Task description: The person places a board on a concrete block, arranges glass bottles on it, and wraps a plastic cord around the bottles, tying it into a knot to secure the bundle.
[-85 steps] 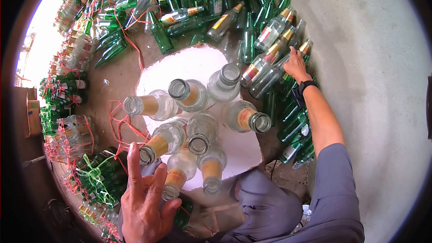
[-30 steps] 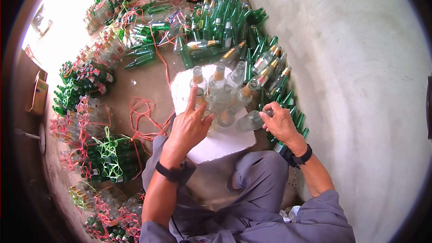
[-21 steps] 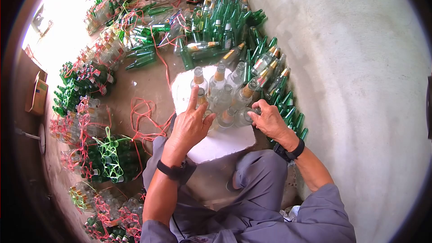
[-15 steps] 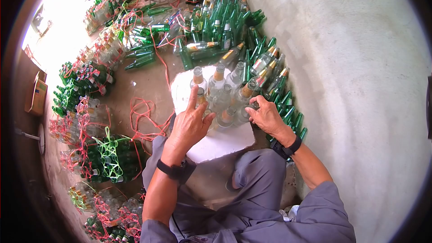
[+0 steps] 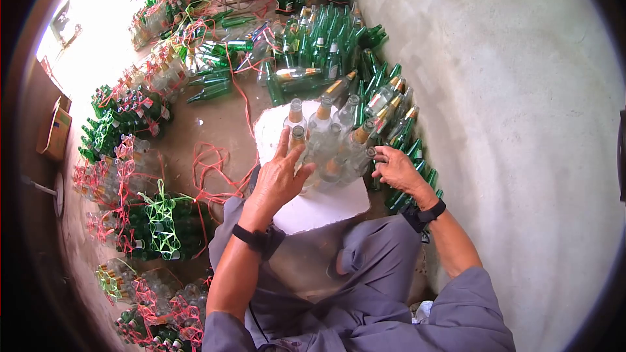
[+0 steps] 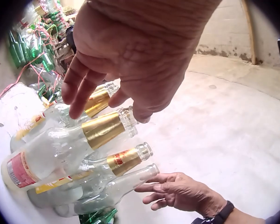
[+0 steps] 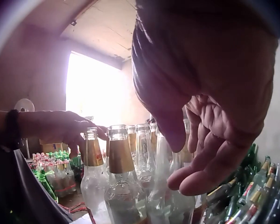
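Observation:
Several clear glass bottles (image 5: 323, 117) stand in a tight group on a white board (image 5: 313, 214), some with gold foil (image 6: 102, 133) round their necks. My left hand (image 5: 277, 179) is at the group's left side, fingers extended close to the bottle tops. At the right edge, a clear bottle without foil (image 6: 130, 183) stands against the others. My right hand (image 5: 399, 171) is beside its mouth, with the fingertips right at the rim and the fingers loosely bent. In the right wrist view, thumb and fingers are spread apart near the necks.
Green bottles (image 5: 326, 32) crowd the back, and mixed loose bottles (image 5: 391, 107) lie along the wall (image 5: 508, 124) at right. Bundles of bottles tied with red and green cord (image 5: 160, 221) line the left. Loose red cord (image 5: 212, 169) lies on the floor.
My right hand has brought a clear bottle from the pile at right, stood it at the group's right edge, and loosened its fingers. My left hand stays by the bottle tops.

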A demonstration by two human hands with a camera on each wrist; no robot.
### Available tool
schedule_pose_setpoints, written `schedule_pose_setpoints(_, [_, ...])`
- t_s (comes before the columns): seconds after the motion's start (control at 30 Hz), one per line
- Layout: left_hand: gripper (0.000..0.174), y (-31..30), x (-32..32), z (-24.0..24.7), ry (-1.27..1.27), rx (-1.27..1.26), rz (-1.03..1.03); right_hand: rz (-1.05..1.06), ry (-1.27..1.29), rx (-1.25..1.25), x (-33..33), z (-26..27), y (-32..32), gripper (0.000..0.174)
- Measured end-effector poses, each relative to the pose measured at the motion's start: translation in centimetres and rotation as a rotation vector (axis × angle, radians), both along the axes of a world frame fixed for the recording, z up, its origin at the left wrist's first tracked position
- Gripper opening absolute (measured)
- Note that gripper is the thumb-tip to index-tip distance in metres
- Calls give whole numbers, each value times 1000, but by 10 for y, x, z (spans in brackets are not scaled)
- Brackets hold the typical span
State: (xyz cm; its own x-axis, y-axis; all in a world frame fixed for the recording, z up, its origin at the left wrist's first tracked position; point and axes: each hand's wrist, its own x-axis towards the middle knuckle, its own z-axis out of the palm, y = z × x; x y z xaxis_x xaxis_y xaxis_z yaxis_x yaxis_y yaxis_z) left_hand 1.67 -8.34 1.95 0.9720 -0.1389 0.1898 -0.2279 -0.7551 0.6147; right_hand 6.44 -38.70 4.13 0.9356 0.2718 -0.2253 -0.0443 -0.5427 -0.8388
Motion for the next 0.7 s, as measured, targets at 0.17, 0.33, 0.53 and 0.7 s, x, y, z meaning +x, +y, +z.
schedule_pose_setpoints(0.17, [45, 11, -6, 0, 30, -229, 150, -234, 229, 134, 14, -10, -15, 44])
schedule_pose_setpoints(0.33, [53, 26, 4, -67, 245, -993, 404, -381, 410, 458, 37, -59, -28, 73])
schedule_pose_setpoints(0.53, [81, 23, 3, -142, 413, -1052, 474, -502, 348, 505, 49, -121, -16, 97])
schedule_pose_setpoints(0.7, [87, -5, 25, -153, 375, -1267, 425, -376, 361, 755, 65, -175, -11, 79])
